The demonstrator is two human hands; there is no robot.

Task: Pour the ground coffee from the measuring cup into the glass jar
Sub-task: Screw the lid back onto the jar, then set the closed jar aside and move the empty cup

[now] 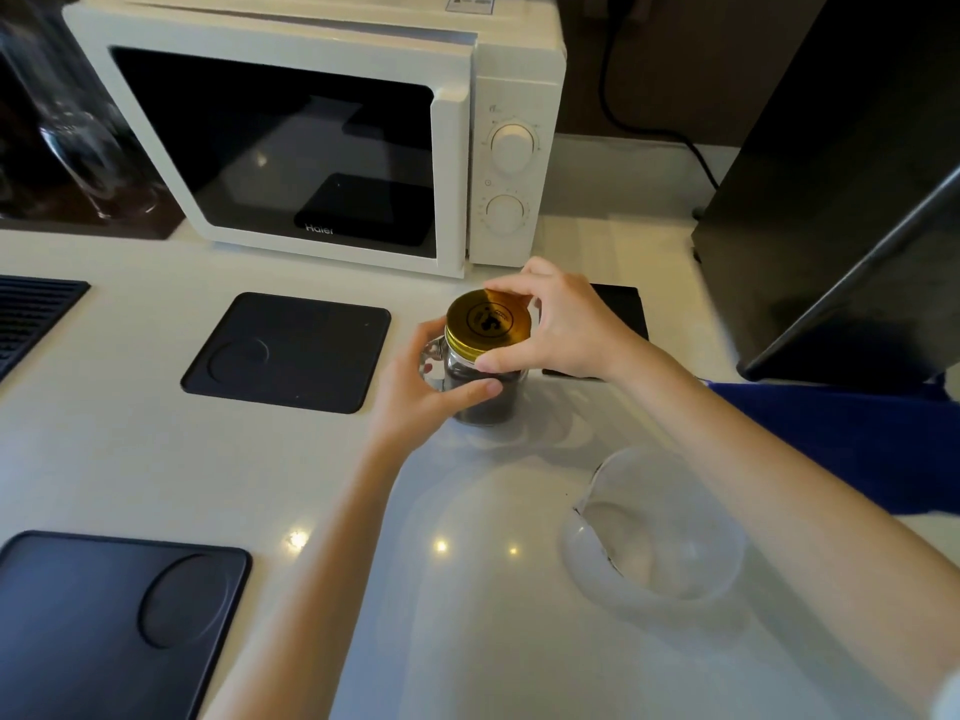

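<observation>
A glass jar (485, 394) with a handle stands on the white counter in front of the microwave, with dark ground coffee inside. My left hand (423, 389) wraps around its body from the left. A gold lid (488, 320) sits on the jar's mouth, and my right hand (563, 322) grips its rim with thumb and fingertips. The clear plastic measuring cup (657, 527) rests on the counter at the lower right, under my right forearm, and looks empty apart from a few dark specks on its rim.
A white microwave (322, 142) stands behind the jar. Black square mats lie at centre left (288, 350) and bottom left (114, 621). Another black mat (621, 309) is behind my right hand. A dark appliance (852, 200) and blue cloth (857, 439) fill the right side.
</observation>
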